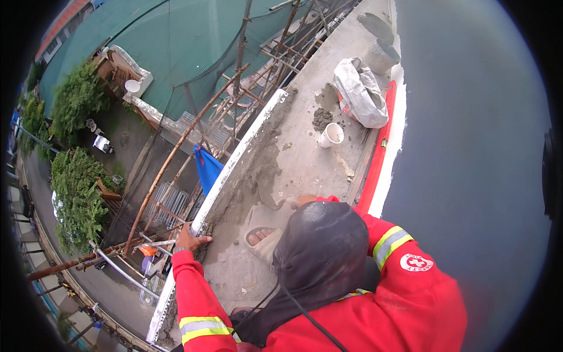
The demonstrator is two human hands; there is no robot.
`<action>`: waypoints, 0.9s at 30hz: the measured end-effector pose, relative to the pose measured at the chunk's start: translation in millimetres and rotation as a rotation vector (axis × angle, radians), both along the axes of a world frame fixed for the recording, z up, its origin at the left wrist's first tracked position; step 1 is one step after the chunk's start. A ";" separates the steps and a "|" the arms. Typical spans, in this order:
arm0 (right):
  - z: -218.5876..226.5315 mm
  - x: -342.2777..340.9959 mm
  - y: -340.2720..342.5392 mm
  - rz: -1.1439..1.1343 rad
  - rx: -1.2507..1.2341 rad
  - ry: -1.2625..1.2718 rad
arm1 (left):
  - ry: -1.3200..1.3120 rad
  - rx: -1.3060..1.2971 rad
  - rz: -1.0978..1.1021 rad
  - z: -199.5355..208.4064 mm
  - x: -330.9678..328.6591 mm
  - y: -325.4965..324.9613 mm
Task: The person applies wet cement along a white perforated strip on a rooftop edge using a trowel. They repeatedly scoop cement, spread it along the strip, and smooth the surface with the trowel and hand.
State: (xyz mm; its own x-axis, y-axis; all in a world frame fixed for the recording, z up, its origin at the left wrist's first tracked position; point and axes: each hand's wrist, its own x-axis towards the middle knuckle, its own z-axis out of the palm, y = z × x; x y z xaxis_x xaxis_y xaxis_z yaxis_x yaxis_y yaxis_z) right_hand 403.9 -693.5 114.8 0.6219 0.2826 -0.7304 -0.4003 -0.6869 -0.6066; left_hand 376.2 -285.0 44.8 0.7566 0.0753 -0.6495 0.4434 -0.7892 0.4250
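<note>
Spreads the left hand point(187, 240) wide, with the thumb apart from the fingers, over the long, narrow, white-faced edge point(249, 144) on the left side of a pale grey concrete ledge point(299, 135). Reaches the right hand point(305, 200) forward and low over the same ledge, just beside a damp, smoothed area; hidden in part behind a dark, rounded covering point(319, 252), so cannot tell the state of that grip or any tool in it. Wears a bright red jacket point(410, 305) with silver-and-yellow reflective bands. Lies directly ahead, for the wet grey mortar point(256, 170): in a rough strip along the inner side of the white edge, just beyond the left hand. Shows below, a sandalled foot point(260, 236) on the concrete, between the two hands. Stands farther up the ledge, a small white plastic cup point(333, 134), near a lumpy grey mortar heap point(322, 119); just beyond, a crumpled white sack point(363, 97), then a round grey bucket point(382, 57). Runs along the right, a long, straight red bar point(378, 149) near the smooth grey wall point(469, 146).
</note>
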 end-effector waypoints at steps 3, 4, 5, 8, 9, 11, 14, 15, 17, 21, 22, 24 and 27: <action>11.1 4.3 -15.3 0.098 -0.135 -0.199 | -0.010 -0.024 0.020 -2.6 -2.8 1.7; 15.5 8.9 -23.6 0.119 -0.232 -0.269 | -0.044 -0.006 0.033 -4.8 -4.2 0.1; 18.9 14.8 -31.8 0.171 -0.347 -0.290 | -0.042 -0.017 0.033 -7.1 -4.9 0.7; 24.0 24.2 -46.9 0.213 -0.683 -0.356 | -0.081 0.022 0.024 -11.4 -8.0 1.7; 22.7 28.3 -46.2 0.239 -0.747 -0.354 | -0.068 0.001 0.023 -12.2 -6.3 2.3; 18.7 32.4 -38.7 0.312 -0.854 -0.336 | -0.061 -0.023 0.022 -12.4 -5.6 3.5; 7.3 32.9 -11.8 0.311 -0.891 -0.339 | -0.063 -0.013 0.005 -11.6 -4.6 3.7; 4.3 28.7 -2.8 0.345 -0.850 -0.356 | -0.082 0.005 0.003 -11.3 -5.4 3.1; 2.0 16.6 8.8 0.397 -0.788 -0.400 | -0.072 -0.007 0.019 -10.8 -5.2 3.2; 8.1 13.8 0.7 0.463 -0.750 -0.383 | -0.058 -0.013 0.021 -10.4 -4.2 2.4; 9.3 18.2 -3.9 0.429 -0.792 -0.346 | -0.055 -0.015 0.030 -10.1 -4.7 2.2; 8.1 27.2 -8.0 0.374 -0.840 -0.327 | -0.065 -0.005 0.022 -9.0 -5.2 2.1; 0.5 26.2 -0.6 0.371 -0.837 -0.414 | -0.095 -0.006 0.023 -7.6 -6.1 1.5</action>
State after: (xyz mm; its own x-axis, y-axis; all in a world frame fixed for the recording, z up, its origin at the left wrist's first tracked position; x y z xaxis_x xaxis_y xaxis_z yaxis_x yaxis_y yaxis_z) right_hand 430.1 -694.1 115.3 0.8488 0.0048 -0.5287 0.0587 -0.9946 0.0853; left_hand 370.1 -283.5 37.2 0.8128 0.0894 -0.5756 0.4189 -0.7764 0.4709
